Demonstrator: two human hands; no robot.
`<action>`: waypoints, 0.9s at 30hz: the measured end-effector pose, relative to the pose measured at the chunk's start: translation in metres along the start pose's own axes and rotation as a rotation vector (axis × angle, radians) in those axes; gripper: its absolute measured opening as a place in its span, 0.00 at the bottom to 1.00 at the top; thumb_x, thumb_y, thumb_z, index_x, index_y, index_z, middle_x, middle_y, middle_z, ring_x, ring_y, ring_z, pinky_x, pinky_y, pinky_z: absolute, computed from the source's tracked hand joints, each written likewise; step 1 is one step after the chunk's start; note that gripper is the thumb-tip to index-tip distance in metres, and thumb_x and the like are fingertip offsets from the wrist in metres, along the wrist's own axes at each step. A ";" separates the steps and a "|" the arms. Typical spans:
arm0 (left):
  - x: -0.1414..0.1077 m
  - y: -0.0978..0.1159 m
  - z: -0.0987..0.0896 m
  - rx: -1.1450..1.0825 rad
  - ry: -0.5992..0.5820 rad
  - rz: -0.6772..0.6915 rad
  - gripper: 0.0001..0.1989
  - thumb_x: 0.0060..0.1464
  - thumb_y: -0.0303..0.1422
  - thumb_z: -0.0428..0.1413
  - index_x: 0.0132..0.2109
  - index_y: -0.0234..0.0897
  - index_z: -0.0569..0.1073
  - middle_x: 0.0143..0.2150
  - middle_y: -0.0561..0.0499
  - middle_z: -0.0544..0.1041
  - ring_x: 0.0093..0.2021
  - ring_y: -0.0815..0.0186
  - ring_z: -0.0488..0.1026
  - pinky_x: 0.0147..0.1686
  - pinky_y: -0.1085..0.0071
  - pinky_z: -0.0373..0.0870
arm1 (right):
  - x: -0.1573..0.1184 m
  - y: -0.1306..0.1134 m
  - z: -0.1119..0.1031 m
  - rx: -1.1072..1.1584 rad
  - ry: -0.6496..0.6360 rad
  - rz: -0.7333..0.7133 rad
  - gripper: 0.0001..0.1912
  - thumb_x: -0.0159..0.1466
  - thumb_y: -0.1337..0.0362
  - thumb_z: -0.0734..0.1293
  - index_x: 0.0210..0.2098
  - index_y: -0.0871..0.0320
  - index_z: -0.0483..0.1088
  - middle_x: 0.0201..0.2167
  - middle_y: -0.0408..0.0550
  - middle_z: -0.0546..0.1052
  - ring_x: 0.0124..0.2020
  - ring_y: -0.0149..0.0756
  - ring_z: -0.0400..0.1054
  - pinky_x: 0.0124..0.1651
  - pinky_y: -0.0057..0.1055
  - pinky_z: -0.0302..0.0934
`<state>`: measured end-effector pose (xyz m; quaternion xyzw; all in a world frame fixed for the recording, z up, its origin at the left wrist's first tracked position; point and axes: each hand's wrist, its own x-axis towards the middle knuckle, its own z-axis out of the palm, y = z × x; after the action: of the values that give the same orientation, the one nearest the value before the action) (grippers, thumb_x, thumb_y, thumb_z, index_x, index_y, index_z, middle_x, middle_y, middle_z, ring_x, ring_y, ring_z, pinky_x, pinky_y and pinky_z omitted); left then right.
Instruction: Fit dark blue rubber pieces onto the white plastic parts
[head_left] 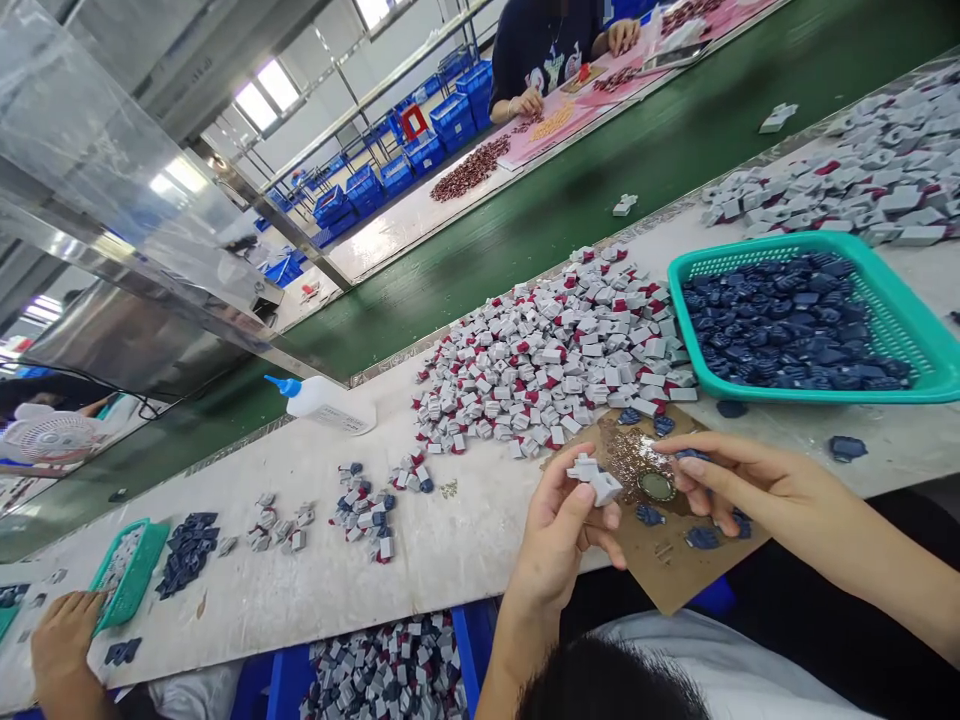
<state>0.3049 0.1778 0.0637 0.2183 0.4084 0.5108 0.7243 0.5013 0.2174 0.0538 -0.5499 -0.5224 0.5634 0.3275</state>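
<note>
Fingers of the left hand point(553, 530) pinched 1 angular, pale-grey piece point(598, 482) near a flat brown board point(671, 588) that overhung the counter point(465, 520). Fingers of the right hand point(739, 478) pinched 1 small dark-blue piece point(691, 455) over the board, near its round, greenish inset point(656, 486), speckled around with glinting flecks point(637, 455). Behind, blocky grey-and-crimson pieces point(551, 350) formed a loose heap beside a perforated green plastic basket point(810, 394) of navy parts point(795, 320).

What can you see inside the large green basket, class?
The large green basket holds heaped dark blue pieces. Only the top ones show; anything beneath, and the basket's floor, is covered.
</note>
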 end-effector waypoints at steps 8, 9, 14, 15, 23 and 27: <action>0.005 0.000 0.003 0.029 0.185 0.087 0.24 0.37 0.41 0.73 0.41 0.35 0.77 0.37 0.50 0.77 0.35 0.67 0.77 0.27 0.80 0.75 | 0.000 0.018 -0.003 0.041 -0.121 0.036 0.30 0.56 0.38 0.69 0.46 0.53 0.66 0.33 0.50 0.78 0.34 0.41 0.74 0.27 0.27 0.67; 0.005 -0.001 0.002 0.037 0.199 0.095 0.24 0.37 0.41 0.73 0.40 0.35 0.77 0.38 0.50 0.77 0.36 0.66 0.78 0.28 0.79 0.75 | 0.001 0.019 -0.005 0.020 -0.143 0.051 0.29 0.55 0.38 0.69 0.43 0.54 0.68 0.35 0.51 0.78 0.36 0.42 0.74 0.29 0.28 0.68; 0.007 -0.003 -0.002 0.092 0.212 0.102 0.25 0.39 0.44 0.72 0.43 0.37 0.77 0.39 0.49 0.80 0.31 0.65 0.80 0.27 0.76 0.75 | -0.004 0.010 -0.008 -0.076 -0.177 0.086 0.32 0.53 0.37 0.70 0.44 0.55 0.75 0.31 0.50 0.77 0.31 0.40 0.70 0.30 0.32 0.67; 0.007 -0.003 -0.003 0.105 0.207 0.101 0.26 0.40 0.46 0.71 0.44 0.36 0.78 0.38 0.48 0.81 0.29 0.66 0.79 0.27 0.75 0.74 | -0.006 0.007 -0.007 -0.088 -0.141 0.076 0.32 0.52 0.36 0.69 0.44 0.54 0.76 0.29 0.49 0.76 0.28 0.38 0.68 0.30 0.32 0.66; 0.007 -0.004 -0.001 0.154 0.233 0.149 0.28 0.39 0.44 0.72 0.47 0.35 0.77 0.35 0.48 0.80 0.30 0.68 0.76 0.29 0.76 0.74 | -0.004 0.003 -0.006 -0.253 -0.106 -0.032 0.31 0.55 0.34 0.65 0.40 0.52 0.77 0.31 0.47 0.76 0.27 0.36 0.66 0.31 0.31 0.60; 0.007 -0.002 -0.004 0.154 0.200 0.165 0.22 0.46 0.42 0.67 0.47 0.37 0.78 0.28 0.53 0.72 0.26 0.71 0.69 0.22 0.77 0.69 | -0.001 0.005 -0.007 -0.301 -0.200 -0.059 0.30 0.58 0.35 0.63 0.42 0.52 0.76 0.35 0.48 0.78 0.32 0.39 0.70 0.32 0.32 0.63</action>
<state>0.3038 0.1834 0.0570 0.2543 0.4971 0.5548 0.6168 0.5098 0.2171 0.0500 -0.5183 -0.6466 0.5211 0.2044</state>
